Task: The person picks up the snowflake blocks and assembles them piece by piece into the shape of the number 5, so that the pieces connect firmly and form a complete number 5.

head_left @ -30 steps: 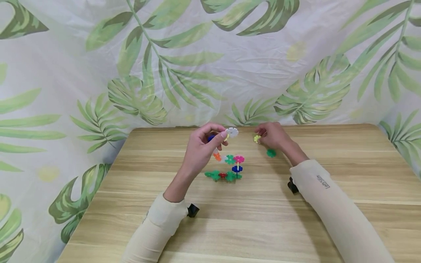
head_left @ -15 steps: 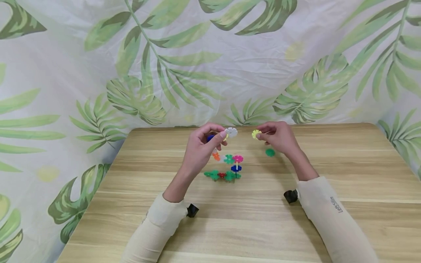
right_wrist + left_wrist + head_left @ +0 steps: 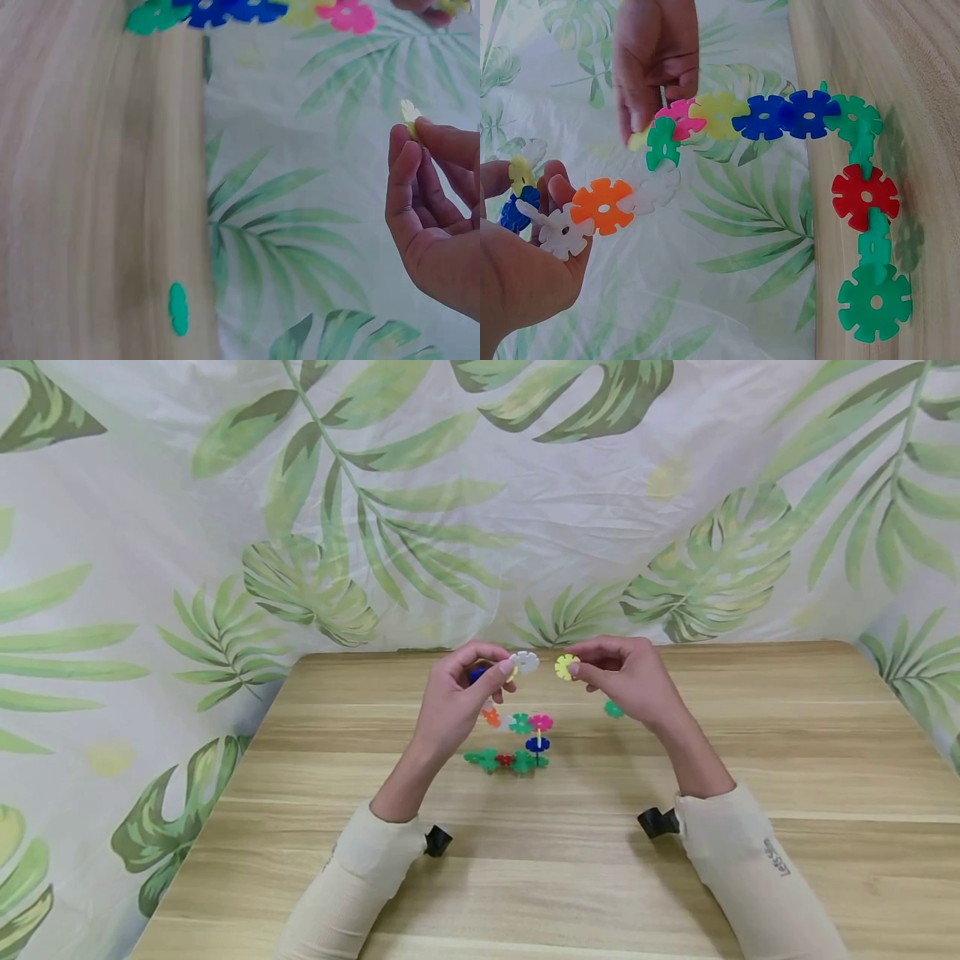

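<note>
My left hand [image 3: 453,702] pinches one end of a chain of interlocking notched plastic discs, with a white disc [image 3: 525,662] standing out past the thumb. From there the chain runs down through an orange disc [image 3: 602,207], a pink disc [image 3: 541,722] and blue ones, then bends along the tabletop to a red disc [image 3: 865,197] and a green end disc [image 3: 875,302]. Between thumb and fingertips, my right hand [image 3: 633,681] holds a loose yellow disc [image 3: 566,667]. A small gap separates it from the white disc. Blue and yellow discs sit partly hidden at the left fingers.
On the wooden table [image 3: 570,877], a single green disc [image 3: 614,708] lies below the right hand. A leaf-patterned cloth [image 3: 450,552] hangs right behind the table's far edge. Black wrist cameras stick out beneath both sleeves.
My right hand has lifted the yellow disc from the table's far side and brought it left, closer to the white disc. The left hand and chain stay nearly still.
</note>
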Demonstrator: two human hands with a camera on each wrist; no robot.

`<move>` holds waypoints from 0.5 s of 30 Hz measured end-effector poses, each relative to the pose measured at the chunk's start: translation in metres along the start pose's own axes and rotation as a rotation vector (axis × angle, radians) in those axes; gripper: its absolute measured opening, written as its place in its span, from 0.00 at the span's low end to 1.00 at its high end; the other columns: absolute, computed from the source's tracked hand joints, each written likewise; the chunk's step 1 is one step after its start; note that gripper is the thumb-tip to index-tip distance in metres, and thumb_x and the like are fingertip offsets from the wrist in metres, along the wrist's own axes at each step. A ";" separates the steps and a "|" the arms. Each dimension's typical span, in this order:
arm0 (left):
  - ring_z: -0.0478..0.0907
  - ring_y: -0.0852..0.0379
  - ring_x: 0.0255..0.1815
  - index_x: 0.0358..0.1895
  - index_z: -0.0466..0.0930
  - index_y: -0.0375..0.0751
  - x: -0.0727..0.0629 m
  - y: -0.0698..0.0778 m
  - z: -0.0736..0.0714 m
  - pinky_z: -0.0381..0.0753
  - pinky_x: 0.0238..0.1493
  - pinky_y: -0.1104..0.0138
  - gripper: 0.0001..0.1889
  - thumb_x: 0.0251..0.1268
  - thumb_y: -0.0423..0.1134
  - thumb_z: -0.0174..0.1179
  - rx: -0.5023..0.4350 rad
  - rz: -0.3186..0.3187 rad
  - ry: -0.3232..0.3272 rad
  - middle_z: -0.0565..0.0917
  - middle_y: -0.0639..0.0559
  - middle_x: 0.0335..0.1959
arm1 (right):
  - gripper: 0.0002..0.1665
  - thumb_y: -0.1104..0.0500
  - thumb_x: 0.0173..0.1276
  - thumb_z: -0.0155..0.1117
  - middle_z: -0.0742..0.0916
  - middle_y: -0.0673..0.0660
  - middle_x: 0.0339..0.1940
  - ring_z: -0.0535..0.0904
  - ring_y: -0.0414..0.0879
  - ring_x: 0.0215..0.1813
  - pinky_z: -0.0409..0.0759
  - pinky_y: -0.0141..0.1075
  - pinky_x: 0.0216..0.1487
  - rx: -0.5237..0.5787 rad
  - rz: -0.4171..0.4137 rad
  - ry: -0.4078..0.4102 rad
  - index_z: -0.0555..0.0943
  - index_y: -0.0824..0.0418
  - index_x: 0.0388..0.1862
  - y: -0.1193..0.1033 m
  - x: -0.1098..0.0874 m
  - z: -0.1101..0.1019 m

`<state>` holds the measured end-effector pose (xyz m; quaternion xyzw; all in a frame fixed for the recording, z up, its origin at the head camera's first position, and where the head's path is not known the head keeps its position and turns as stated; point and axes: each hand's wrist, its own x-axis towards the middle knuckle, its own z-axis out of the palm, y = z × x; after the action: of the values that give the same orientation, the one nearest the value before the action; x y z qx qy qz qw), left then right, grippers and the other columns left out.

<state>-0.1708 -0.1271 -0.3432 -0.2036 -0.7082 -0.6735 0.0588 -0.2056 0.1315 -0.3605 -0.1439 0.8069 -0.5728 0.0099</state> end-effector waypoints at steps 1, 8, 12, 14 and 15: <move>0.86 0.61 0.33 0.50 0.84 0.28 0.000 0.000 0.000 0.85 0.33 0.71 0.08 0.80 0.32 0.62 0.001 -0.006 0.003 0.87 0.46 0.39 | 0.15 0.58 0.76 0.73 0.92 0.63 0.45 0.88 0.42 0.38 0.90 0.33 0.42 0.008 -0.005 0.000 0.90 0.61 0.58 -0.003 -0.001 0.001; 0.86 0.59 0.35 0.51 0.83 0.28 0.000 0.001 0.000 0.84 0.34 0.71 0.09 0.81 0.33 0.60 0.005 -0.017 0.009 0.86 0.51 0.42 | 0.16 0.61 0.75 0.73 0.93 0.53 0.41 0.90 0.42 0.39 0.91 0.35 0.42 0.108 -0.063 0.006 0.88 0.64 0.59 -0.022 -0.010 0.006; 0.84 0.59 0.34 0.51 0.83 0.29 0.000 0.002 0.000 0.83 0.33 0.71 0.09 0.81 0.33 0.60 0.021 -0.003 0.012 0.86 0.45 0.41 | 0.16 0.63 0.75 0.73 0.93 0.47 0.39 0.90 0.42 0.39 0.91 0.35 0.41 0.169 -0.101 -0.015 0.87 0.67 0.58 -0.030 -0.014 0.011; 0.84 0.59 0.34 0.51 0.83 0.29 0.000 0.002 0.000 0.82 0.33 0.71 0.09 0.81 0.33 0.60 0.024 0.004 0.010 0.86 0.42 0.41 | 0.15 0.64 0.74 0.73 0.93 0.46 0.38 0.90 0.42 0.39 0.90 0.35 0.41 0.195 -0.108 -0.021 0.87 0.68 0.57 -0.033 -0.015 0.013; 0.84 0.58 0.34 0.51 0.83 0.29 0.000 0.001 0.000 0.82 0.33 0.70 0.09 0.80 0.33 0.60 0.027 0.008 0.009 0.86 0.40 0.41 | 0.15 0.65 0.74 0.72 0.93 0.45 0.38 0.90 0.42 0.39 0.90 0.35 0.40 0.208 -0.110 -0.021 0.87 0.68 0.57 -0.034 -0.016 0.014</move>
<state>-0.1701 -0.1273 -0.3421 -0.2027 -0.7163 -0.6643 0.0673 -0.1805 0.1121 -0.3362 -0.1923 0.7337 -0.6517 0.0018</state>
